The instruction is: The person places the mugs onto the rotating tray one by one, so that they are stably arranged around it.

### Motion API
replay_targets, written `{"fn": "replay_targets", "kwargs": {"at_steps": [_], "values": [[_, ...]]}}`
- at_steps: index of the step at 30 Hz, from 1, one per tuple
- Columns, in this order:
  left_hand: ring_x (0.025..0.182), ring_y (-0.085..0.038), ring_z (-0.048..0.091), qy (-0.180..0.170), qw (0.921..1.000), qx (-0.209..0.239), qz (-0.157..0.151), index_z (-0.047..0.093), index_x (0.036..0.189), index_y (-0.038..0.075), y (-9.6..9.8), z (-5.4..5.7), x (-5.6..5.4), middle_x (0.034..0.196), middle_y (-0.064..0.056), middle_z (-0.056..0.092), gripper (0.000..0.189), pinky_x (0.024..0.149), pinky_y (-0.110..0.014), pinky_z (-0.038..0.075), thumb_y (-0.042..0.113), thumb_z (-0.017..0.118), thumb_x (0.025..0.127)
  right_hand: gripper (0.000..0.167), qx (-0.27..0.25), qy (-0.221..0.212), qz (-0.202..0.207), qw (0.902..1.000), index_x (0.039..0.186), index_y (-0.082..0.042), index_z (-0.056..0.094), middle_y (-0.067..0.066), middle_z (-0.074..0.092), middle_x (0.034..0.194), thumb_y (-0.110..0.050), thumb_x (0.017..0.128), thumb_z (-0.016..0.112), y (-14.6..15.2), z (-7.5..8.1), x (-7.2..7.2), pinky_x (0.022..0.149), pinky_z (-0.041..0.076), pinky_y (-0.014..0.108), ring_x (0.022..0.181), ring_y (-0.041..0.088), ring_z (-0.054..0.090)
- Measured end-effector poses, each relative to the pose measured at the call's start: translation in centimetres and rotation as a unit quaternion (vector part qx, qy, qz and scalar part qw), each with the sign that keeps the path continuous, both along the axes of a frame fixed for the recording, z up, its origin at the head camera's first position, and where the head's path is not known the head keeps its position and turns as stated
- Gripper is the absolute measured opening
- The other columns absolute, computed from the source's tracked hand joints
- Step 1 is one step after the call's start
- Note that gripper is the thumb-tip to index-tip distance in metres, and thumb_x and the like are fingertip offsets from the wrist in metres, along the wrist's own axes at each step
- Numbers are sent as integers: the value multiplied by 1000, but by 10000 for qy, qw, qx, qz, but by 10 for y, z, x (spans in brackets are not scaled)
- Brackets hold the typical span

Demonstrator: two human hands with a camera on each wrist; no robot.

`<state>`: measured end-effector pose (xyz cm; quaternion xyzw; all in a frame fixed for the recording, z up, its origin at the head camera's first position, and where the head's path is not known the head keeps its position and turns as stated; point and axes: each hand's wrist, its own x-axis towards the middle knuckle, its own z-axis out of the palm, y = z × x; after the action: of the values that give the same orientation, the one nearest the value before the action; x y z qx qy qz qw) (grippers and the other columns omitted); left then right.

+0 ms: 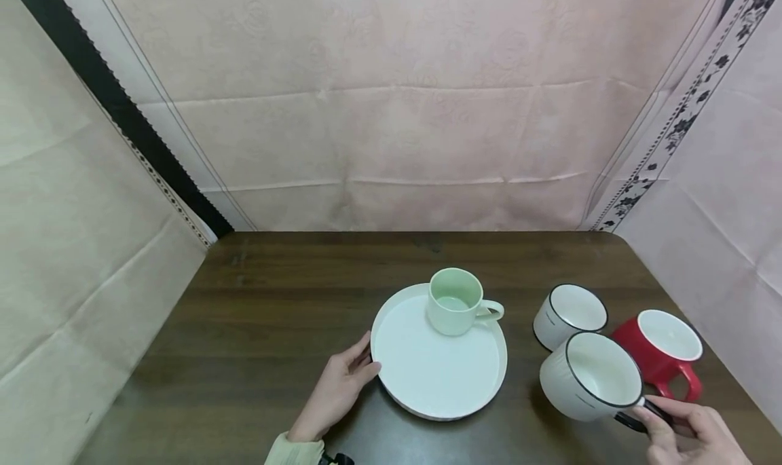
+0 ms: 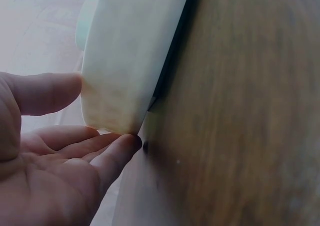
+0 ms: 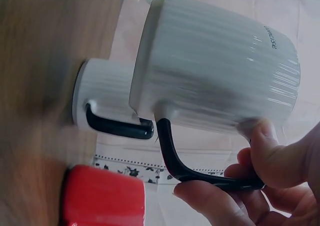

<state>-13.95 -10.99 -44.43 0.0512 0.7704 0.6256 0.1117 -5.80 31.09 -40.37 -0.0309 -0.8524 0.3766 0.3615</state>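
A thick white round turntable [image 1: 427,377] with a dark underside [image 2: 172,45] lies on the wooden table. My left hand [image 1: 345,383] grips its left edge, thumb [image 2: 52,93] at the upper rim and fingers against the side. Upright on its far part stands a pale green mug [image 1: 449,315], handle pointing right. At the lower right, my right hand [image 1: 690,431] holds a white mug [image 1: 568,383] with a dark rim by its black handle [image 3: 172,158]. The right wrist view shows this mug raised off the table, its ribbed wall bearing small lettering.
Just behind the held mug stands another white mug [image 1: 552,322] with a dark rim and black handle. To its right is a red mug [image 1: 635,343] with a white inside. Pale cloth [image 1: 391,132] hangs behind the table [image 1: 269,315] and along both sides.
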Motion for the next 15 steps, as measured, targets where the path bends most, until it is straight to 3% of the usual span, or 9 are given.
{"fn": "replay_targets", "kwargs": {"at_steps": [3,10,15], "values": [[137,-32,37,-32,10000,9,2,30,150,0,1,0,0,156,-18,26,64,101,-33,44,22,60,98,30,7,-120,-128,9998,89,16,68,-36,51,86,27,62,74,-5,3,-2,48,44,5,56,-16,55],[135,-32,39,-93,9999,-74,60,33,149,-1,1,0,1,155,-19,27,64,101,-35,44,23,62,97,31,56,368,-856,9956,90,14,69,-35,47,96,22,61,79,-26,6,2,60,40,-2,77,-25,47],[136,-31,38,-50,9999,-74,73,32,149,0,1,0,-1,155,-17,28,63,101,-34,44,23,61,97,28,145,26,-1337,9909,89,8,71,-35,45,87,13,64,84,-35,11,-1,54,36,-2,74,-19,42]]}}
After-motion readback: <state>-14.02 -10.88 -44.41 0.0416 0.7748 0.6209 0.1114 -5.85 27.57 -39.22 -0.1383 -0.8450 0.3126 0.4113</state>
